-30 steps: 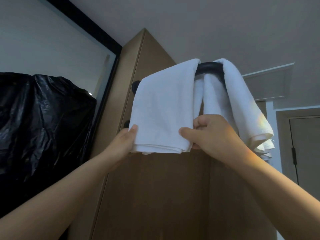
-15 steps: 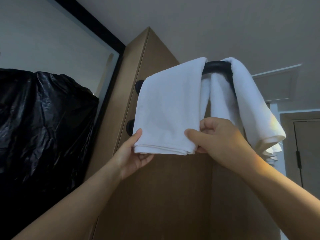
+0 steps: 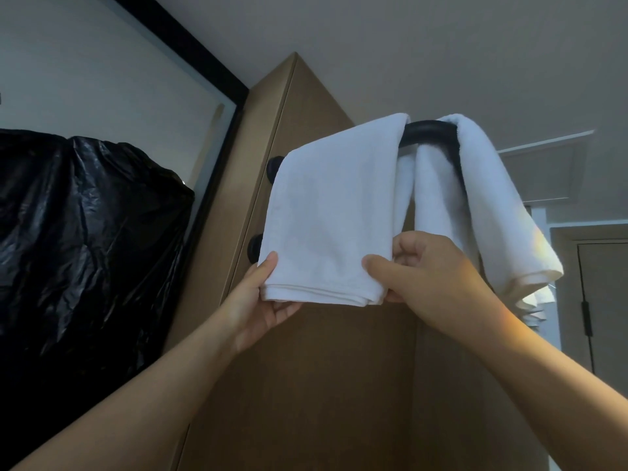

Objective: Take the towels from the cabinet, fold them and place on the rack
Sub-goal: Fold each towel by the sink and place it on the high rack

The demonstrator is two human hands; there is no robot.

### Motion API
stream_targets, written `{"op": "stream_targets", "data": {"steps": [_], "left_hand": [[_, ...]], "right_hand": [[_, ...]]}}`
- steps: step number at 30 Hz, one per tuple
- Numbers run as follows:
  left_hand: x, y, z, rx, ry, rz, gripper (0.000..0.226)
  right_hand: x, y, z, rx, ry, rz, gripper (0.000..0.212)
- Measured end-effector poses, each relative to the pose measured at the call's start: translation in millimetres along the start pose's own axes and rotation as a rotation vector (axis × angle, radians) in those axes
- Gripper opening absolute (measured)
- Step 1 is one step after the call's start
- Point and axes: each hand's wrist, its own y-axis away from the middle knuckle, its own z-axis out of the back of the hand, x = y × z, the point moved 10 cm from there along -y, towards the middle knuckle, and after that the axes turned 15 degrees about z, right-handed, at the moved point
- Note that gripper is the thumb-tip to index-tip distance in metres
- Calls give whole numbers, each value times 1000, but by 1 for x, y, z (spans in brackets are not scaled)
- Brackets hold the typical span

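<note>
View tilts upward along a tall wooden cabinet (image 3: 323, 385) toward a pale ceiling (image 3: 407, 45). A black rack bar (image 3: 429, 131) curves out near the cabinet's top; only a short stretch of it shows between two cloths. Two round black mounts sit on the cabinet face, one above the other: upper mount (image 3: 274, 168), lower mount (image 3: 255, 248), both partly hidden by cloth. The folded white towel (image 3: 333, 215) hangs over the left part of the bar, flat and smooth, with its layered bottom edges stacked evenly. The left hand (image 3: 258, 300) pinches the towel's lower left corner, thumb on the front face and fingers underneath and behind the hem. The right hand (image 3: 428, 277) grips the lower right corner, thumb pressed on the front and the other fingers curled behind the cloth. A second white towel (image 3: 492, 205) is draped over the right part of the bar, just beside the first, hanging lower and looser, with its layered ends fanned out at the bottom. Left of the cabinet is crumpled, glossy black plastic sheeting (image 3: 85, 249), below a black frame strip (image 3: 176, 45) that runs diagonally across a light wall. At far right is a dark door (image 3: 605, 300).
</note>
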Motion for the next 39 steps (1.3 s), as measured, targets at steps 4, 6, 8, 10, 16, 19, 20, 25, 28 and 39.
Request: {"op": "stream_targets", "data": {"steps": [4,6,8,10,16,19,20,25,28,39], "left_hand": [[1,-1,-2,8,-4,39,48],[2,-2,-2,18,-2,49,47],[5,-3,-2,24,-12,42,49],[7,-4,-2,21,-73,17,53],[3,-4,9,-87,-107,-74,55],[0,-3,13,-146,-122,-99,59],[1,-3,13,-154,-121,-102,58],[4,-5,8,-104,-68,-81,52],[3,-4,7,-75,-71,-78,47],[-2,-2,14,-153,-147,-117,46]], "right_hand": [[2,0,-1,-3,-10,0,26],[2,0,0,-3,-8,-4,26],[4,1,-1,-7,-8,-6,27],[6,1,-1,-9,2,-9,30],[9,3,4,-35,85,14,27],[10,3,7,-49,157,29,25],[9,4,7,-50,172,30,26],[3,7,-6,-24,118,58,23],[1,10,-5,-39,70,71,34],[6,28,-2,-227,3,139,47]]}}
